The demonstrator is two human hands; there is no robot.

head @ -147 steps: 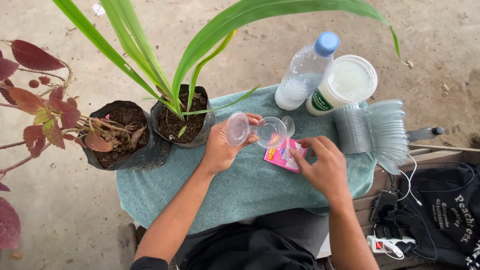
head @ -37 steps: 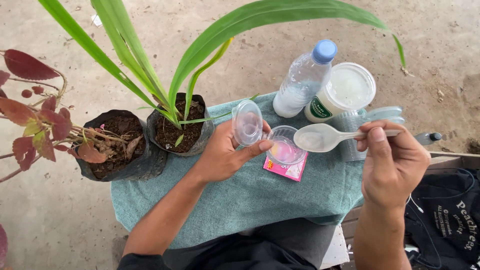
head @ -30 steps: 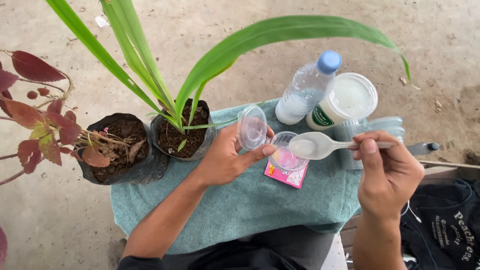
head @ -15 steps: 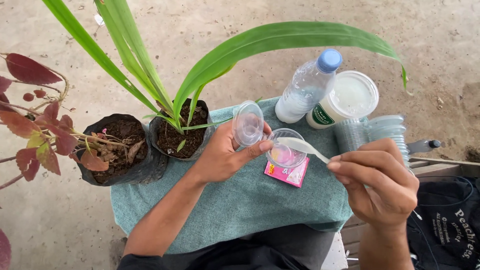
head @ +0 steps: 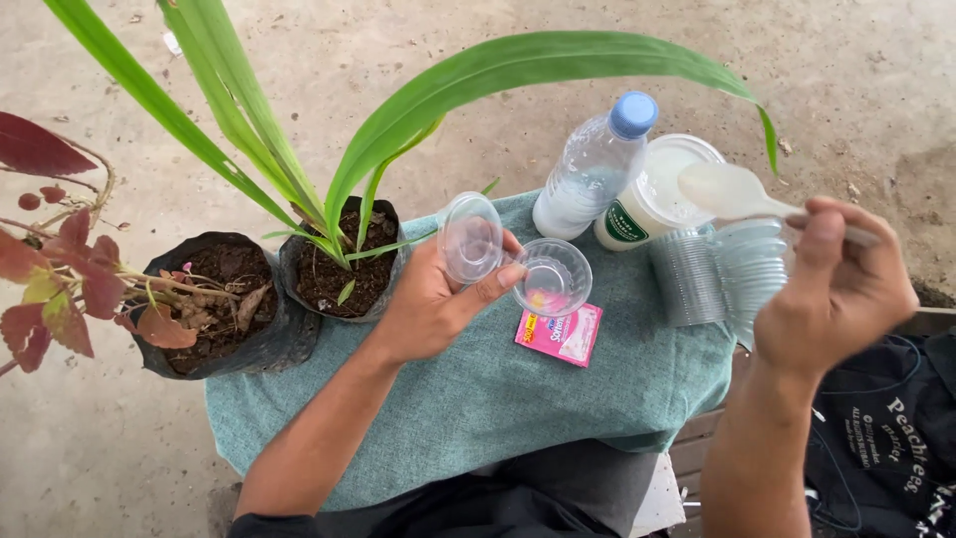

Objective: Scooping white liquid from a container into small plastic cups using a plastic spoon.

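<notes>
Half a second earlier your right hand (head: 836,294) had the white plastic spoon (head: 732,191) dipped at the rim of the small clear cup (head: 553,276); you had since lifted the spoon away to the right, so its bowl hung over the white lidded tub (head: 647,204), well apart from the cup. Your right fingers were curled and pressed together around the spoon's handle, thumb on top.

Your left hand (head: 433,304) kept the cup above the teal cloth (head: 478,399), pinched at its rim between thumb and fingers, with the hinged clear lid (head: 470,237) standing open on the side nearer the plants. A trace of pale pink showed at the cup's bottom.

Just below the cup, a pink sachet (head: 561,335) lay flat on the cloth. Behind it, a clear water bottle with a blue cap (head: 593,167) stood touching the tub. A stack of clear cups (head: 712,274) lay on its side to the right. To the left stood a black grow bag with a long-leaved green plant (head: 339,264) and, beside it, another with a red-leaved plant (head: 214,309).
</notes>
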